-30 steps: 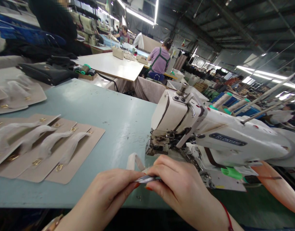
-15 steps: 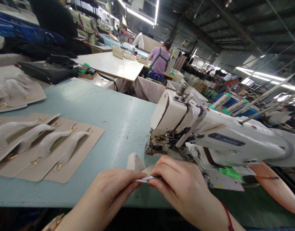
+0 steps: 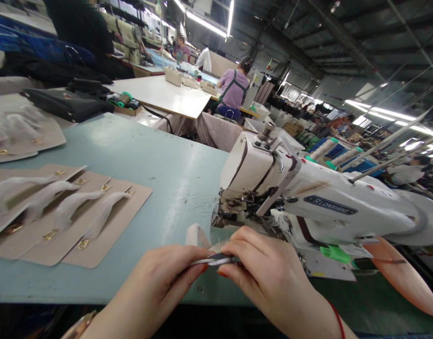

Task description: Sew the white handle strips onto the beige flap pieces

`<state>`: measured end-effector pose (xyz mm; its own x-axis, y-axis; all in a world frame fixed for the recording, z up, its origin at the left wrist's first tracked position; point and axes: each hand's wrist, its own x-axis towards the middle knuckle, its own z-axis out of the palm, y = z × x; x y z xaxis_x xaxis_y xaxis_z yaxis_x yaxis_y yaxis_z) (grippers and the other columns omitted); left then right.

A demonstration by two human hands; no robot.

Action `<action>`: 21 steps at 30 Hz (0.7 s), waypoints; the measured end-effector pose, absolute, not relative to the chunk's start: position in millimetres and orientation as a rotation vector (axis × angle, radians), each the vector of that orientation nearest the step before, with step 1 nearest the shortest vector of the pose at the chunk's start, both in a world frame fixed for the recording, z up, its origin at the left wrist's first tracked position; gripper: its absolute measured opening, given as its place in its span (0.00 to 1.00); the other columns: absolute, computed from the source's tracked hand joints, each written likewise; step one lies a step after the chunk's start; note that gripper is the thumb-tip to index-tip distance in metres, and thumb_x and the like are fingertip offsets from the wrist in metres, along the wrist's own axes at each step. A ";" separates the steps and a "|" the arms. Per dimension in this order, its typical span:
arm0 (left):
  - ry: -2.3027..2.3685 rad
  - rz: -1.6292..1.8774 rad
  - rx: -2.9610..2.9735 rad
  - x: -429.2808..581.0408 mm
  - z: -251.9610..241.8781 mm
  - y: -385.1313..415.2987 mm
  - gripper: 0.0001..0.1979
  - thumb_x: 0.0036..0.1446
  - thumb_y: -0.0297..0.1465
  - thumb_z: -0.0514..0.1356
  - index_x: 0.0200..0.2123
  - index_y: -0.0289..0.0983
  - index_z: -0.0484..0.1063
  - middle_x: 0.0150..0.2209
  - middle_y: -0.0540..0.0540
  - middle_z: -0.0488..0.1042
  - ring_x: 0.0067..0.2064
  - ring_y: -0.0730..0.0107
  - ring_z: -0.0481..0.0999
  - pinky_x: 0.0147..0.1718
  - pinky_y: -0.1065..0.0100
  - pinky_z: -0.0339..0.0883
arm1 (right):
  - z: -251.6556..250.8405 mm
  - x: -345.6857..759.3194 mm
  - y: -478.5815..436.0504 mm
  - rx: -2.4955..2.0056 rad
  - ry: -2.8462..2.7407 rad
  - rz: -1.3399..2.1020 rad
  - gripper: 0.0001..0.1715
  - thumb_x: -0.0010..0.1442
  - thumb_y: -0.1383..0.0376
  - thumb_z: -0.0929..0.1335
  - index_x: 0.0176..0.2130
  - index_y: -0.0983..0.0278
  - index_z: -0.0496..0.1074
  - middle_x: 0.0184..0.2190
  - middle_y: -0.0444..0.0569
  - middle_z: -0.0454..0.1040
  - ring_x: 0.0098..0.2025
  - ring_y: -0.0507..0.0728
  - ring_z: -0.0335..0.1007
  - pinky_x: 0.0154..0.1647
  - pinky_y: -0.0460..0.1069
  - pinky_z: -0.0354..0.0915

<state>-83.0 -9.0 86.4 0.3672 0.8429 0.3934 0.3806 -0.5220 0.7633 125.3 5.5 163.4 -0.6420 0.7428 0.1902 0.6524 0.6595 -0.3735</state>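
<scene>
My left hand (image 3: 167, 273) and my right hand (image 3: 262, 268) meet near the table's front edge, thumbs and fingertips pinching the edge of a thin beige bag panel (image 3: 218, 245). A pale and a dark layer show along that edge between the fingers. Behind my left fingertips a pale handle loop (image 3: 195, 234) stands up from the table; where it joins the panel is hidden. Just beyond my right hand is the head of a white sewing machine (image 3: 251, 165), its needle area close to my knuckles.
Several beige panels with wrapped handles and gold buckles (image 3: 106, 221) overlap on the left of the blue-green table (image 3: 159, 174). More panels (image 3: 32, 136) and a black bag (image 3: 68, 103) lie farther back. Thread cones (image 3: 322, 149) stand behind the machine. A co-worker (image 3: 233, 89) sits beyond.
The pinched edge has turned slightly, so more of its dark layer shows between the fingers. Both hands keep their grip in nearly the same place. The view has shifted a little.
</scene>
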 end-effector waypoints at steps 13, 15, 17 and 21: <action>1.045 1.109 2.058 -79.8 85.5 -8.2 0.14 0.61 0.25 0.60 0.46 0.50 0.71 0.38 0.62 0.81 0.36 0.83 0.80 0.38 0.84 0.67 | 168.8 119.5 7.9 -1.046 -2.661 0.208 0.14 0.69 0.60 0.64 0.37 0.66 0.73 0.32 0.47 0.71 0.33 0.54 0.68 0.31 0.47 0.59; 1.047 1.112 2.058 -79.6 86.1 -8.1 0.14 0.61 0.25 0.60 0.46 0.50 0.71 0.38 0.63 0.81 0.36 0.84 0.80 0.38 0.85 0.67 | 170.2 119.5 8.0 -1.044 -2.663 0.192 0.15 0.69 0.60 0.63 0.37 0.66 0.73 0.31 0.47 0.71 0.33 0.54 0.68 0.31 0.47 0.58; 1.050 1.121 2.061 -79.5 86.3 -8.2 0.13 0.61 0.26 0.60 0.46 0.50 0.71 0.37 0.63 0.80 0.36 0.83 0.80 0.38 0.84 0.67 | 172.0 119.8 8.0 -1.053 -2.673 0.179 0.15 0.69 0.59 0.64 0.37 0.65 0.73 0.31 0.47 0.71 0.33 0.53 0.67 0.30 0.47 0.57; 1.050 1.088 2.051 -79.6 85.0 -8.3 0.13 0.62 0.26 0.60 0.46 0.50 0.70 0.37 0.64 0.80 0.36 0.83 0.80 0.37 0.84 0.66 | 175.7 120.6 7.2 -1.083 -2.705 0.168 0.13 0.68 0.60 0.64 0.36 0.65 0.73 0.32 0.47 0.70 0.32 0.53 0.67 0.29 0.47 0.56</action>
